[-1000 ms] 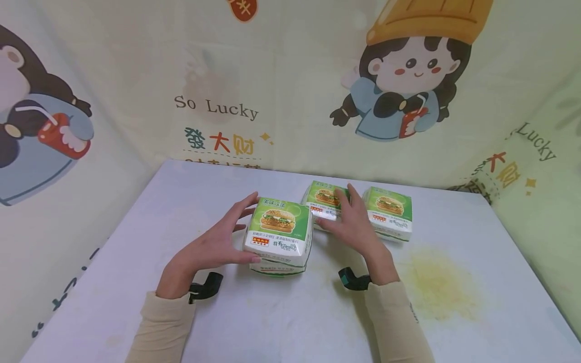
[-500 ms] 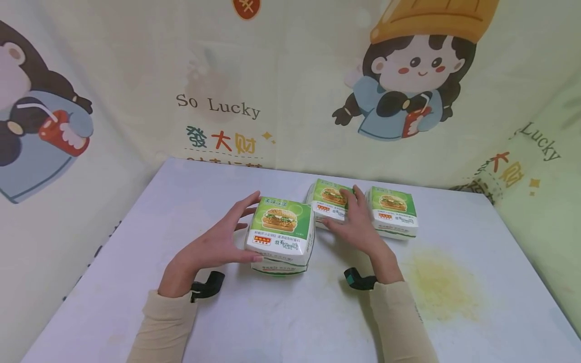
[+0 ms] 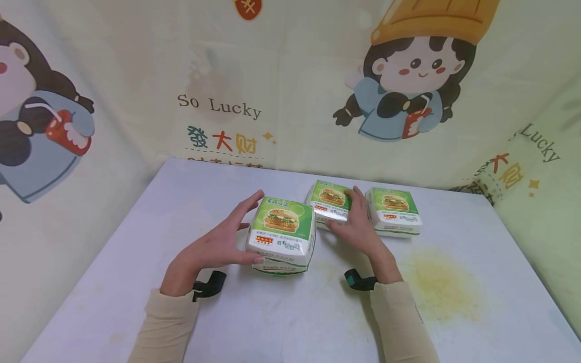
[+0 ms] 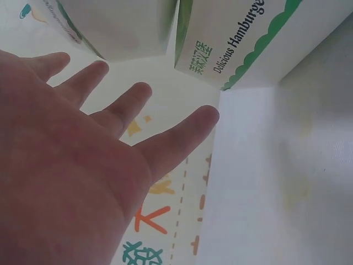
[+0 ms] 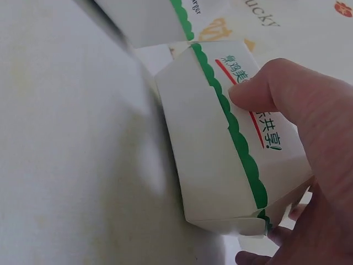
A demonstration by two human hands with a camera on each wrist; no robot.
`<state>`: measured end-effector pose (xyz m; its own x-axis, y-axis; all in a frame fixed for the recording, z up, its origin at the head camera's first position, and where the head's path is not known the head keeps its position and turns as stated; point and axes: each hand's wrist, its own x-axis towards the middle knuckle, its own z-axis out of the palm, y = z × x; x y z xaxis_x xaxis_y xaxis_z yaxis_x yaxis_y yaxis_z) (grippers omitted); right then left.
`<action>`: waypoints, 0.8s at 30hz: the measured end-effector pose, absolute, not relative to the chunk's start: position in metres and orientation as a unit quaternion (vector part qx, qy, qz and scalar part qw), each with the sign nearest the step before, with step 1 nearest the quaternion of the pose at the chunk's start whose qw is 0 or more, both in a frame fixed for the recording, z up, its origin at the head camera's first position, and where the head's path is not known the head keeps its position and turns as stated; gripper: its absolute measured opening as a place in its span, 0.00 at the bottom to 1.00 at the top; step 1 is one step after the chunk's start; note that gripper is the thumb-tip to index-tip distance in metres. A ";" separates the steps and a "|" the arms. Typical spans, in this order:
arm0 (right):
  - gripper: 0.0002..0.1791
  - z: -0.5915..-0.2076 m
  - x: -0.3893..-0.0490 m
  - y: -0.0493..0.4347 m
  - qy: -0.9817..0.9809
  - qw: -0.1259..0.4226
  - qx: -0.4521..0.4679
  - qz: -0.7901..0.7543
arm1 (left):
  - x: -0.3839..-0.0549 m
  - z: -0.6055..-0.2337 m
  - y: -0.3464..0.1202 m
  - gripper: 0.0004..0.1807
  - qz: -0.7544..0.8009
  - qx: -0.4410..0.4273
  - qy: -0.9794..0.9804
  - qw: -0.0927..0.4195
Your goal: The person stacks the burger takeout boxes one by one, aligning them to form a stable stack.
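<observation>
In the head view two green-and-white hamburger boxes stand stacked in front, their top lid [image 3: 280,227] uppermost. My left hand [image 3: 213,247] reaches round the stack's left side, thumb by its front left corner. Seen from the left wrist, its fingers [image 4: 182,132] are spread and nearly straight, apart from the lower box [image 4: 220,44]; the thumb is out of view. My right hand [image 3: 358,227] grips the middle hamburger box [image 3: 331,199] behind the stack. Its thumb presses the front face [image 5: 215,138], while the other fingers wrap the right end, partly hidden.
A third, single hamburger box [image 3: 394,212] stands at the right, close to my right hand. Beneath everything is a white table [image 3: 281,317] with a yellowish stain [image 3: 445,282] at the right. A printed cloth wall [image 3: 299,111] closes off the back and sides.
My right hand has moved slightly right along the middle box. The rightmost box has turned a little and shifted right. My left hand and the stack hold their places; the view shifts slightly.
</observation>
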<state>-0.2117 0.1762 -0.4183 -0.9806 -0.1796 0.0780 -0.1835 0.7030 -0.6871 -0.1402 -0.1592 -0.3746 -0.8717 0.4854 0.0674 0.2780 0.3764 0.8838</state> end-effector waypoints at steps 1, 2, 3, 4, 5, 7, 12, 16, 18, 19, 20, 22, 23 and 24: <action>0.55 -0.419 -0.212 0.176 -0.922 0.004 0.099 0.375 | -0.140 -0.375 -0.159 0.65 0.507 0.234 0.823 0.101; 0.55 -0.419 -0.212 0.176 -0.921 0.005 0.100 0.376 | -0.141 -0.375 -0.159 0.65 0.506 0.236 0.824 0.099; 0.56 -0.419 -0.212 0.176 -0.921 0.006 0.101 0.376 | -0.141 -0.375 -0.160 0.65 0.504 0.238 0.825 0.097; 0.56 -0.419 -0.212 0.176 -0.921 0.008 0.103 0.376 | -0.141 -0.375 -0.160 0.65 0.503 0.239 0.825 0.096; 0.56 -0.419 -0.212 0.176 -0.921 0.009 0.103 0.375 | -0.142 -0.375 -0.160 0.65 0.502 0.240 0.825 0.094; 0.57 -0.420 -0.212 0.176 -0.922 0.006 0.102 0.374 | -0.142 -0.375 -0.161 0.65 0.501 0.240 0.826 0.093; 0.57 -0.420 -0.210 0.175 -0.922 0.003 0.093 0.377 | -0.142 -0.375 -0.161 0.65 0.503 0.236 0.825 0.098; 0.56 -0.421 -0.210 0.174 -0.920 0.017 0.090 0.380 | -0.141 -0.374 -0.160 0.65 0.504 0.233 0.826 0.095; 0.55 -0.421 -0.210 0.174 -0.920 0.024 0.085 0.382 | -0.141 -0.374 -0.160 0.65 0.503 0.232 0.827 0.094; 0.55 -0.421 -0.210 0.173 -0.920 0.027 0.082 0.383 | -0.141 -0.374 -0.160 0.64 0.502 0.231 0.828 0.094; 0.55 -0.421 -0.210 0.173 -0.919 0.030 0.080 0.385 | -0.141 -0.374 -0.160 0.64 0.501 0.230 0.829 0.095; 0.54 -0.421 -0.210 0.173 -0.917 0.039 0.073 0.390 | -0.141 -0.374 -0.160 0.64 0.500 0.229 0.830 0.096; 0.54 -0.420 -0.210 0.172 -0.916 0.044 0.072 0.393 | -0.141 -0.374 -0.160 0.64 0.500 0.229 0.829 0.095; 0.54 -0.420 -0.210 0.172 -0.915 0.049 0.071 0.395 | -0.141 -0.374 -0.160 0.64 0.501 0.229 0.829 0.095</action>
